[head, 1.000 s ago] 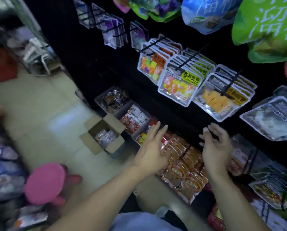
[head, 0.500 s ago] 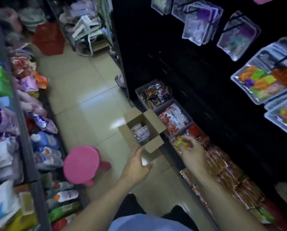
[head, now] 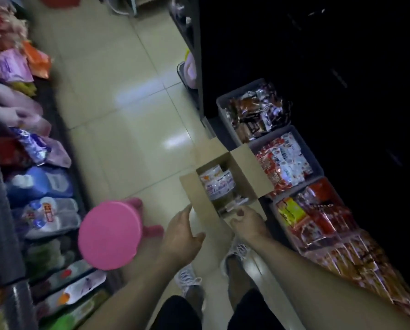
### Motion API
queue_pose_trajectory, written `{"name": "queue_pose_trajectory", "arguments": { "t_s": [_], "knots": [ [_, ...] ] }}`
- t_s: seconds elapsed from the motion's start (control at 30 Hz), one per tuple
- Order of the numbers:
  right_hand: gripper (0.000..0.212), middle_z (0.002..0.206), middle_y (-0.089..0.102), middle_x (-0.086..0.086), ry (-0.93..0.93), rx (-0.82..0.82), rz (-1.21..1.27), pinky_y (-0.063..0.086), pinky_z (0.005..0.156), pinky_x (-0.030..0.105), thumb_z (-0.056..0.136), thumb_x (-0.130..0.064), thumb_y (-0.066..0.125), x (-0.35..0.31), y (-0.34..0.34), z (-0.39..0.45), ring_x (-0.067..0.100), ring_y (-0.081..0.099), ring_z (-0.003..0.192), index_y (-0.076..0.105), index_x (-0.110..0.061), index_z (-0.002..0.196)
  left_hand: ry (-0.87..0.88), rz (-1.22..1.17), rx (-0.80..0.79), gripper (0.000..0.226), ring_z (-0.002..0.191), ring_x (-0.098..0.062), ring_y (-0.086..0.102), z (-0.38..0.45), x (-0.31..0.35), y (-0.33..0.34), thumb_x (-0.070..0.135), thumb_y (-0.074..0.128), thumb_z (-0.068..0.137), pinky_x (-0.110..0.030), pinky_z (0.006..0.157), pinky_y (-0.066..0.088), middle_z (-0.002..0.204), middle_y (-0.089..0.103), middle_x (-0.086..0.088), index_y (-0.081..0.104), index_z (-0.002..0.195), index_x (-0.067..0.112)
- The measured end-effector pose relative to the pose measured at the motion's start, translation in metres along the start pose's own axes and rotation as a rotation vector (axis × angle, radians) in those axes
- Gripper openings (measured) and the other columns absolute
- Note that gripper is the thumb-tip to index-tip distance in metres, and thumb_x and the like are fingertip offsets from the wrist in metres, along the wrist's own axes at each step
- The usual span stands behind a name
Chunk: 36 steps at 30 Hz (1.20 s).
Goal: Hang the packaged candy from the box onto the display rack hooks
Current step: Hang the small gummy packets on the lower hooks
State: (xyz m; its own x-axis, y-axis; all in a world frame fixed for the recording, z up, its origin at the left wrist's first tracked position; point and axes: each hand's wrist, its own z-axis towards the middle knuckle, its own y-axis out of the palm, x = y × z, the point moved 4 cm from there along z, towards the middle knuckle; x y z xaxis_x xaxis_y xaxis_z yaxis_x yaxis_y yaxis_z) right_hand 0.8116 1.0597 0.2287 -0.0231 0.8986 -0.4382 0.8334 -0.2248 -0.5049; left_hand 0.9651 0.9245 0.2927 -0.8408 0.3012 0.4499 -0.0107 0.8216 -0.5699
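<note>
The open cardboard box (head: 248, 170) stands on the floor tiles beside the rack's lower bins. Clear packs of candy (head: 217, 184) with white and purple print lie inside it. My left hand (head: 182, 234) hovers open at the box's near left flap, thumb spread, and holds nothing. My right hand (head: 246, 222) is at the box's near rim. Its thumb and curled fingers reach the nearest packs; blur hides whether they grip one. The black display rack panel (head: 318, 55) rises on the right, and no hooks or hanging packs show.
Grey bins of wrapped snacks (head: 282, 163) line the rack's foot right of the box. A pink stool (head: 109, 234) stands on the floor at my left. Shelves of bottles and bags (head: 39, 182) run along the left. My shoes (head: 235, 256) are just below the box.
My view has dropped from the hanging packs to the floor box. Both hands have come down from the rack, the right one reaching the box's near rim.
</note>
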Motion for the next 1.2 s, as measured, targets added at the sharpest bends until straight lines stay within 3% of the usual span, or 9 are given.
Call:
{"name": "queue_pose_trajectory", "arguments": {
  "t_s": [0.2, 0.33, 0.47, 0.57, 0.7, 0.83, 0.93, 1.03, 1.2],
  "knots": [
    [0.031, 0.119, 0.069, -0.004, 0.053, -0.135, -0.118, 0.055, 0.088, 0.034, 0.091, -0.022, 0.055, 0.046, 0.041, 0.137, 0.027, 0.065, 0.108, 0.065, -0.032, 0.118, 0.042, 0.026, -0.055, 0.083, 0.156, -0.020, 0.019, 0.115, -0.012, 0.054, 0.033, 0.065, 0.097, -0.028, 0.125, 0.016, 0.169, 0.022, -0.004, 0.017, 0.163, 0.019],
    [0.040, 0.128, 0.063, 0.008, 0.020, -0.193, -0.252, 0.049, 0.102, 0.035, 0.094, -0.010, 0.057, 0.073, 0.076, 0.218, 0.028, 0.061, 0.121, 0.059, -0.011, 0.134, 0.089, 0.055, -0.027, 0.084, 0.159, -0.024, 0.007, 0.198, -0.032, 0.088, 0.035, 0.060, 0.099, -0.032, 0.127, 0.008, 0.172, 0.003, -0.006, 0.009, 0.164, 0.019],
    [0.075, 0.150, 0.044, 0.000, -0.115, -0.072, -0.353, 0.048, 0.107, 0.045, 0.086, -0.010, 0.065, 0.068, 0.110, 0.305, 0.026, 0.057, 0.124, 0.036, -0.029, 0.153, 0.094, 0.053, 0.112, 0.101, 0.157, -0.022, -0.024, 0.278, -0.064, 0.118, 0.044, 0.060, 0.098, -0.039, 0.127, -0.011, 0.169, -0.026, -0.003, -0.015, 0.163, 0.022],
    [0.088, 0.162, 0.029, 0.003, -0.226, -0.056, -0.534, 0.036, 0.117, 0.041, 0.086, -0.014, 0.072, 0.053, 0.136, 0.372, 0.025, 0.036, 0.146, 0.023, -0.020, 0.159, 0.135, -0.017, 0.163, 0.118, 0.152, -0.015, -0.034, 0.306, -0.084, 0.149, 0.044, 0.065, 0.094, -0.042, 0.130, -0.006, 0.165, -0.039, 0.001, -0.033, 0.157, 0.019],
    [0.105, 0.166, 0.020, 0.009, -0.130, -0.061, -0.574, 0.018, 0.126, 0.037, 0.083, -0.034, 0.077, 0.053, 0.157, 0.457, 0.026, 0.021, 0.154, 0.011, -0.015, 0.162, 0.220, -0.020, 0.235, 0.119, 0.147, -0.012, -0.044, 0.314, -0.098, 0.168, 0.043, 0.059, 0.096, -0.041, 0.129, -0.006, 0.155, -0.053, 0.006, -0.048, 0.146, 0.023],
    [0.129, 0.164, 0.028, 0.011, -0.121, -0.185, -0.574, 0.030, 0.122, 0.038, 0.064, -0.038, 0.095, 0.060, 0.160, 0.495, 0.030, 0.029, 0.151, 0.015, -0.014, 0.162, 0.270, -0.055, 0.263, 0.128, 0.144, -0.009, -0.046, 0.321, -0.100, 0.174, 0.049, 0.062, 0.092, -0.032, 0.124, -0.013, 0.147, -0.059, 0.011, -0.059, 0.133, 0.034],
    [0.113, 0.160, 0.037, 0.012, -0.222, -0.191, -0.498, 0.032, 0.120, 0.035, 0.067, -0.028, 0.095, 0.064, 0.146, 0.475, 0.030, 0.036, 0.147, 0.030, -0.010, 0.157, 0.262, -0.048, 0.261, 0.131, 0.145, -0.009, -0.045, 0.322, -0.098, 0.174, 0.054, 0.065, 0.089, -0.032, 0.124, -0.014, 0.148, -0.057, 0.012, -0.056, 0.135, 0.034],
    [0.090, 0.143, 0.057, 0.011, -0.274, -0.184, -0.406, 0.044, 0.112, 0.038, 0.065, -0.022, 0.094, 0.076, 0.126, 0.441, 0.030, 0.053, 0.134, 0.051, -0.010, 0.144, 0.205, -0.026, 0.227, 0.130, 0.150, -0.014, -0.038, 0.319, -0.096, 0.172, 0.056, 0.065, 0.089, -0.039, 0.127, -0.011, 0.159, -0.048, 0.004, -0.050, 0.141, 0.029],
    [0.035, 0.117, 0.065, 0.007, -0.296, -0.120, -0.601, 0.048, 0.078, 0.028, 0.082, -0.010, 0.077, 0.096, 0.112, 0.391, 0.024, 0.062, 0.105, 0.066, -0.015, 0.115, 0.126, 0.029, 0.197, 0.133, 0.152, -0.020, -0.035, 0.314, -0.085, 0.169, 0.055, 0.065, 0.089, -0.045, 0.128, -0.011, 0.154, -0.052, 0.000, -0.054, 0.140, 0.027]
  ]
}}
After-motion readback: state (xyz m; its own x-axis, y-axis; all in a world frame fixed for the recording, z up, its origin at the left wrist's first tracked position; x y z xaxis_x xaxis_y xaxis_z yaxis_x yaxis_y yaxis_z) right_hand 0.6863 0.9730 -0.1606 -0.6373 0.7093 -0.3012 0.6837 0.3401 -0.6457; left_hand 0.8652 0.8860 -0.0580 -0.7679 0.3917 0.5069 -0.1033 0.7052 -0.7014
